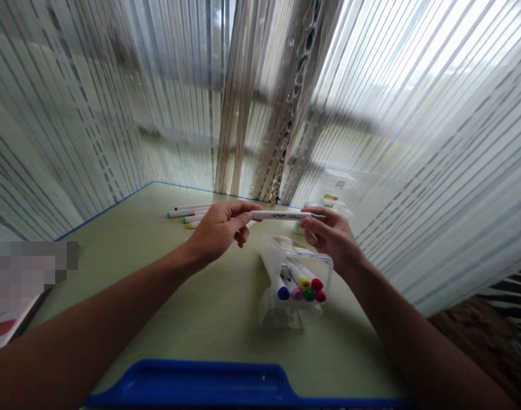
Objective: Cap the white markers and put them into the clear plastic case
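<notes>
Green tabletop [192,319] bears a clear case [271,270]; near it, left hand [226,222] and right hand [332,232] pinch a marker [281,215], best steadied lightly.

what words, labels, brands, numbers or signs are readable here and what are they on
Nothing can be read for certain.
Held white marker: dark print along the barrel, too small and blurred to read.
Rear clear case: a grey mark, perhaps like an "A", and a small yellow-and-red patch, both too blurred to be sure.
Front clear case: a label on its upper face, unreadable.
</notes>
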Available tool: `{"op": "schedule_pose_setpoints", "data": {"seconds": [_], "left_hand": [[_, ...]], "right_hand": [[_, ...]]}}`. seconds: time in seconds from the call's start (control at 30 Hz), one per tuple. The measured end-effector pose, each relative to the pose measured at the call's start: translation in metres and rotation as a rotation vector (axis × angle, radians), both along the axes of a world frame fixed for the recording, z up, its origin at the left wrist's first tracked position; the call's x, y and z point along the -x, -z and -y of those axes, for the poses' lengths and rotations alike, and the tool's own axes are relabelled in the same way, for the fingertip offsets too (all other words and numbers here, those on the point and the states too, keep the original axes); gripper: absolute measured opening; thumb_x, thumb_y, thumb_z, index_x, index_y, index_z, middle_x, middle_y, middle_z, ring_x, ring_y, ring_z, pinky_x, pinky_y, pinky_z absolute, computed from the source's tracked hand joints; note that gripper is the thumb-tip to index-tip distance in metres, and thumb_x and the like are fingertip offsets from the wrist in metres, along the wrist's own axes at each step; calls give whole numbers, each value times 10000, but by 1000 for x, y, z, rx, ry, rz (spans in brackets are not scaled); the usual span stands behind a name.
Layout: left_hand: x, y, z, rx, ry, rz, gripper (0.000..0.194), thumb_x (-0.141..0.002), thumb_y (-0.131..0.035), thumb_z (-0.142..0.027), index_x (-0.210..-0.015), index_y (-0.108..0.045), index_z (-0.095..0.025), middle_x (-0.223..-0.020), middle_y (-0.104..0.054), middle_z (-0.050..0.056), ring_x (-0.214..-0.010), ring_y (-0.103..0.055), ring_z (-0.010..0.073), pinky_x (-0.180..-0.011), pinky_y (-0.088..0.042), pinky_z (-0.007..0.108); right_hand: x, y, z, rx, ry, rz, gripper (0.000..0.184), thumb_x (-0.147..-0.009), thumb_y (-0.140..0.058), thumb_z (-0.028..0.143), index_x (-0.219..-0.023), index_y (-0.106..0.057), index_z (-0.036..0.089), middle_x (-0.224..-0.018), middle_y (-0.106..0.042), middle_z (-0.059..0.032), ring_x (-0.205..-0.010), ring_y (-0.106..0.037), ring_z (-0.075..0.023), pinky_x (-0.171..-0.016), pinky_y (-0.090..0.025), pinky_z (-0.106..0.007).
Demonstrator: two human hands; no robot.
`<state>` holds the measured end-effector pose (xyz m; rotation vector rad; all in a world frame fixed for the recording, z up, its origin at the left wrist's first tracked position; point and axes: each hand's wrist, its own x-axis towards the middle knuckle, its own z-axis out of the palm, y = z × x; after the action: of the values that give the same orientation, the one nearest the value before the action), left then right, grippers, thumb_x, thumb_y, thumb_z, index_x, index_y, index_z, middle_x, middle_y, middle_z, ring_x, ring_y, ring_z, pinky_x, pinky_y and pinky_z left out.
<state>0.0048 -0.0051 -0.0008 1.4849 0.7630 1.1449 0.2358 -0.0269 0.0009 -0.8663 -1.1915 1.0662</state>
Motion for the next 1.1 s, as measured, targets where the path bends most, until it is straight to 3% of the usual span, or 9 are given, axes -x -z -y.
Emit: {"op": "schedule_pose_setpoints", "data": {"seconds": [0.23,0.43,0.7,0.9,1.1], "left_hand": [[0,0,-1,3,20,6,270,-884,-559,-196,-1108,-659,-83,-923,-702,96,-491,-532,69,-442,-462,222],[0,-1,0,-84,10,-57,241,-887,-595,-280,-1031,-666,-100,-789,-644,35,-473,-505,66,-425,-433,208],[2,7,0,-241,32,-285,327,-851,-667,-414,-996,-708,-123,-655,-562,-16,-504,-478,85,-443,-362,202],[2,10,0,-382,-14,-393,336,-859,-651,-439,-976,-757,-143,-742,-651,30,-574,-495,102,-512,-381,211],[2,8,2,-435,3,-428,318,-885,-627,-413,-1022,-750,-154,-762,-689,34,-628,-542,121,-561,-408,222]], "right_hand": [[1,-2,0,0,-7,-17,272,-573,-892,266,-791,-746,196,-598,-661,16,-394,-422,-38,-376,-258,-185],[0,-1,0,3,17,24,281,-594,-884,307,-798,-723,200,-616,-669,9,-413,-434,-58,-375,-277,-202],[-1,2,1,-23,-65,55,281,-616,-880,303,-845,-742,218,-549,-598,38,-413,-432,-59,-387,-245,-192],[-1,4,1,-24,-85,95,281,-638,-873,298,-873,-745,209,-561,-585,38,-419,-434,-62,-383,-246,-194],[2,0,5,-12,-84,79,297,-641,-858,280,-917,-767,215,-669,-663,2,-430,-428,-54,-390,-227,-203]]}}
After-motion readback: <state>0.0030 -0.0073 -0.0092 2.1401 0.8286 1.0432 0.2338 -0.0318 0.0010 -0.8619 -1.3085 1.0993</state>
